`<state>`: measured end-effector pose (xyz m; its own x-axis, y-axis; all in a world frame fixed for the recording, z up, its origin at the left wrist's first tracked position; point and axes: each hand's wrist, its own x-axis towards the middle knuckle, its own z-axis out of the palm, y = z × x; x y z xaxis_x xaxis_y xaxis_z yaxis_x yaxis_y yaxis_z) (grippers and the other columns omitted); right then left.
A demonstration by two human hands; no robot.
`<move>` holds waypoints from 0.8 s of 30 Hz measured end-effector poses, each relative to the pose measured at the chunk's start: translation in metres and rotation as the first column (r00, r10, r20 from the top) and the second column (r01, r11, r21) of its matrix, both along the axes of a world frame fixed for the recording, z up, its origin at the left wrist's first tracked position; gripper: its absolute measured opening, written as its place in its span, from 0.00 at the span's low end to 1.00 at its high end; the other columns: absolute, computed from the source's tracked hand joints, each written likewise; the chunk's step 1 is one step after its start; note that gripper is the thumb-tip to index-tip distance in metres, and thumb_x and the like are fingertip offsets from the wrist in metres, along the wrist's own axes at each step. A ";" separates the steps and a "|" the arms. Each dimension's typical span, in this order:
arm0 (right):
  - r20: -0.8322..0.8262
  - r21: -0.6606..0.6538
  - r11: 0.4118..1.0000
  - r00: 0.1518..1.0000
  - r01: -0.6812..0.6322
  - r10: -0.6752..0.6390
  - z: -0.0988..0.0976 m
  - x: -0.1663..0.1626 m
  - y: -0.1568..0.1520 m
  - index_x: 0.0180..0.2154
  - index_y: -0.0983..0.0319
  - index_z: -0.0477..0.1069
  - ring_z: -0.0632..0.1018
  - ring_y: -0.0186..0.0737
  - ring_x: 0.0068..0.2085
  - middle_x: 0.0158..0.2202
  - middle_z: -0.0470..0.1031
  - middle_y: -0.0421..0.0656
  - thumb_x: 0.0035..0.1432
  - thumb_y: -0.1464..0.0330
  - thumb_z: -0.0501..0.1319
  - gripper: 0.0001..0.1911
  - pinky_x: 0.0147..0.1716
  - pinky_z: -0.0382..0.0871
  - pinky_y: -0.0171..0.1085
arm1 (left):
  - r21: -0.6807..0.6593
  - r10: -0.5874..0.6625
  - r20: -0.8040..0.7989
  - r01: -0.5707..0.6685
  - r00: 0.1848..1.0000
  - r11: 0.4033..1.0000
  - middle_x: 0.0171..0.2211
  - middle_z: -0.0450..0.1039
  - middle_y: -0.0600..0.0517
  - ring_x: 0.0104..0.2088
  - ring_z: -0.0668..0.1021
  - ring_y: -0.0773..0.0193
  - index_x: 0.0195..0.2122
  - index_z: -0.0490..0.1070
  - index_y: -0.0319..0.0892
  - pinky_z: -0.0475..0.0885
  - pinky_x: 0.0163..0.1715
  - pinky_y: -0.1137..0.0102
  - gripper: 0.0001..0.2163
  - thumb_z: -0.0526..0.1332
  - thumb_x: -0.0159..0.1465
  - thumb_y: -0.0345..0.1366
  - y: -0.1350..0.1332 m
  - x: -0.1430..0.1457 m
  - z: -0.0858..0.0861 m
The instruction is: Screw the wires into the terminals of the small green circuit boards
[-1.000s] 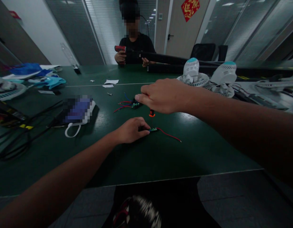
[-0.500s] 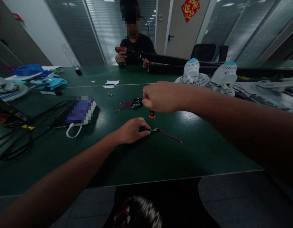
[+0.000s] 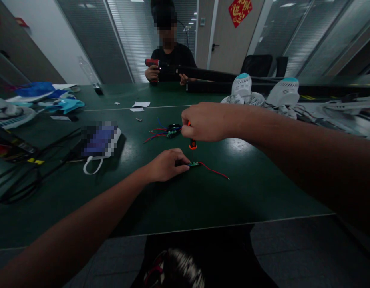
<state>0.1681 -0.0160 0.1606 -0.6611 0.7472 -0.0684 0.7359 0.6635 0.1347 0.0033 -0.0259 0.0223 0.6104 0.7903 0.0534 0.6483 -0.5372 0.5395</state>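
A small green circuit board (image 3: 194, 164) lies on the dark green table, a red wire (image 3: 213, 171) trailing from its right end. My left hand (image 3: 170, 165) rests on the table and pinches the board's left end between thumb and fingers. Above it, my right hand (image 3: 199, 123) is closed around the handle of a black and orange screwdriver (image 3: 192, 144). The screwdriver stands upright, its thin shaft pointing down at the board; exact tip contact is too small to tell. Just beyond lie more circuit boards (image 3: 173, 131) with red and blue wires, partly behind my right hand.
A screw (image 3: 138, 119) and paper scraps (image 3: 141, 104) lie farther back. On the left are a device with a white strap (image 3: 119, 138) and black cables (image 3: 38, 176). White fans (image 3: 241, 86) stand at the back right. Across the table a person (image 3: 173, 56) holds a red tool and a long black bar.
My right hand has shifted very slightly right with the screwdriver. My left hand and the circuit board stay in place.
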 end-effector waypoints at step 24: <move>0.006 0.013 0.999 0.999 0.041 -0.041 -0.001 0.000 0.003 0.47 0.68 0.75 0.79 0.48 0.42 0.43 0.79 0.53 0.62 0.63 0.54 0.20 0.36 0.65 0.41 | -0.006 -0.001 -0.003 0.001 1.000 1.000 0.39 0.73 0.48 0.37 0.76 0.63 0.43 0.78 0.39 0.70 0.39 0.68 0.11 0.60 0.63 0.38 0.001 0.000 -0.001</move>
